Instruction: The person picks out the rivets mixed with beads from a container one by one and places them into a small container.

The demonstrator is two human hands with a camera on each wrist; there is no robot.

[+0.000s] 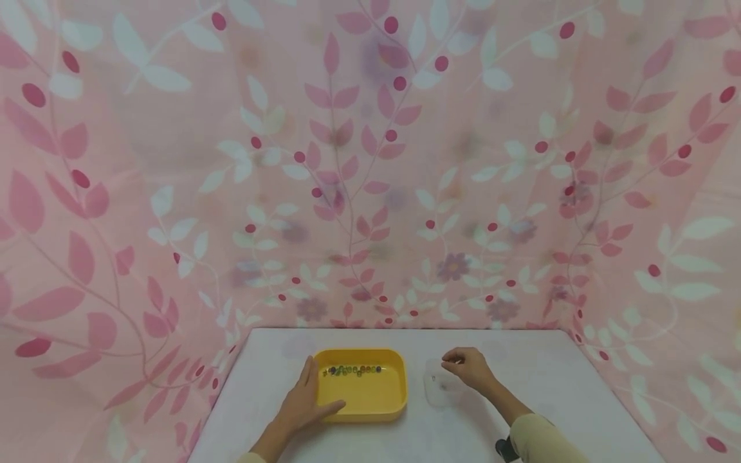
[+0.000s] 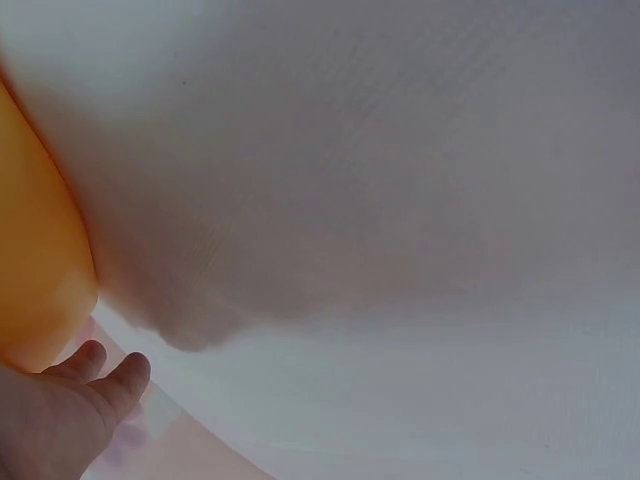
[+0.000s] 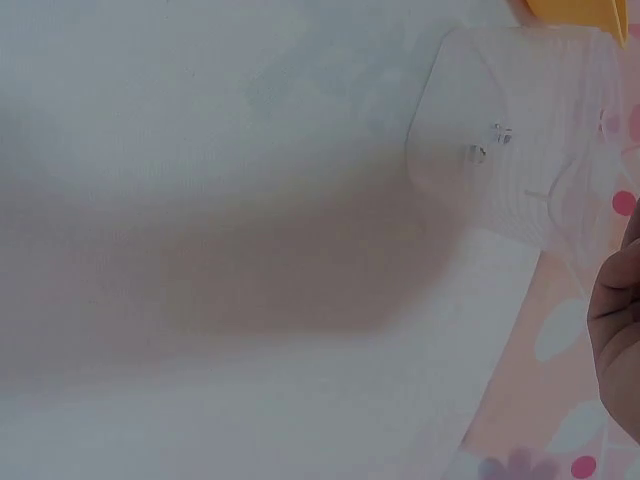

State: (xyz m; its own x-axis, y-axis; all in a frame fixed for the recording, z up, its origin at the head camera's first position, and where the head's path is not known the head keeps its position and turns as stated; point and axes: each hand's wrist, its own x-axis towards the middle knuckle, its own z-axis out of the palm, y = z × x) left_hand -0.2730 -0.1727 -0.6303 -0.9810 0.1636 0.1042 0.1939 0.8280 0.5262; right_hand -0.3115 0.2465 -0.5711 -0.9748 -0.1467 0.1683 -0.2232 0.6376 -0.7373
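A yellow tray [image 1: 361,411] stands on the table, with a row of small colourful beads [image 1: 354,370] along its far part. My left hand [image 1: 303,392] rests against the tray's left side, fingers straight along the outer wall and thumb over the near left corner. To the tray's right is a clear plastic box [image 1: 431,399] holding a couple of small shiny beads [image 3: 490,145]. My right hand [image 1: 470,368] hovers at the box's far right, fingertips drawn close together. Whether anything is between those fingertips is too small to see. In the right wrist view, that hand is partly cut off.
A white-covered table [image 1: 463,437] lies beneath everything. Pink leaf-patterned cloth [image 1: 370,193] hangs behind and on both sides. A dark object [image 1: 506,449] shows by the right wrist, at the sleeve's edge.
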